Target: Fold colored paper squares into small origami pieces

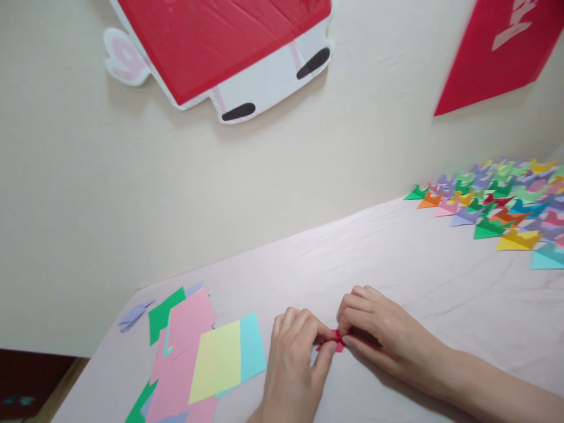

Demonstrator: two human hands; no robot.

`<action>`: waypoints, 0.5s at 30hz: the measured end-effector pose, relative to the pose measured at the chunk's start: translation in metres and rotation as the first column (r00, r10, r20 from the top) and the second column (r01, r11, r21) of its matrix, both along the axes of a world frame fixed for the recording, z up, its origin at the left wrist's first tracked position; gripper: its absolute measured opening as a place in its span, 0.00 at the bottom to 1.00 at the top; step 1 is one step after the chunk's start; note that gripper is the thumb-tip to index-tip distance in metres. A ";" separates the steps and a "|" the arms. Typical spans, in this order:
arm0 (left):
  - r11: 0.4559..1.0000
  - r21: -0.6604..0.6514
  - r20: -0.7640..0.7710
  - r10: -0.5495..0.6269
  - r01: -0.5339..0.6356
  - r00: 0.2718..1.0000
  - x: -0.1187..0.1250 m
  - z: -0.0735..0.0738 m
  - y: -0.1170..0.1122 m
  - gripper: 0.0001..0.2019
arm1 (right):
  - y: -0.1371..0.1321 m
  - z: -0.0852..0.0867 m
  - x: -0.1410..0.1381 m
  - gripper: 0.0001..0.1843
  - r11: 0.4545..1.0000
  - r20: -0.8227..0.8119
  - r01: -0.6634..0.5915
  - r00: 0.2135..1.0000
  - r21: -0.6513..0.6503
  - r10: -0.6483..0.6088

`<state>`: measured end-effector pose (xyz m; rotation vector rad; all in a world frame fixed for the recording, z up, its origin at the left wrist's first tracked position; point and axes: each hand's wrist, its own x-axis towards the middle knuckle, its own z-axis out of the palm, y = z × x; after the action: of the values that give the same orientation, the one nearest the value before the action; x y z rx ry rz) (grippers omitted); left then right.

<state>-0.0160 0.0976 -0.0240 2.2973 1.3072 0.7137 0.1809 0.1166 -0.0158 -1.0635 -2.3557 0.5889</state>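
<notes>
A small red folded paper piece (337, 341) lies low on the pale tablecloth (396, 258), mostly hidden by fingers. My left hand (295, 361) has its fingers curled and pinches the piece's left side. My right hand (379, 332) comes in from the right with its fingers closed on the piece's right side and top. Both hands rest on the cloth.
A loose spread of coloured paper squares (207, 352), pink, yellow, cyan and green, lies left of my hands. Many folded coloured paper shapes (502, 205) are laid in rows at the far right. A lilac folded shape (134, 314) sits near the table's left edge. Wall decorations (229, 53) hang above.
</notes>
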 end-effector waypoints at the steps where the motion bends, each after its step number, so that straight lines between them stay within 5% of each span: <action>1: 1.000 -0.005 0.002 -0.003 0.003 1.000 0.000 0.000 0.000 0.06 | 0.000 0.000 0.000 0.09 1.000 -0.002 -0.001 1.000 0.002 0.001; 15: 0.984 -0.144 0.145 0.124 -0.103 0.982 0.001 0.011 0.004 0.08 | 0.005 -0.002 0.009 0.08 0.995 -0.114 0.091 0.989 -0.041 -0.095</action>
<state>-0.0146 0.1015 -0.0133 2.0308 1.3795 0.7968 0.1900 0.1215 -0.0178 -1.1169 -2.1909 0.6422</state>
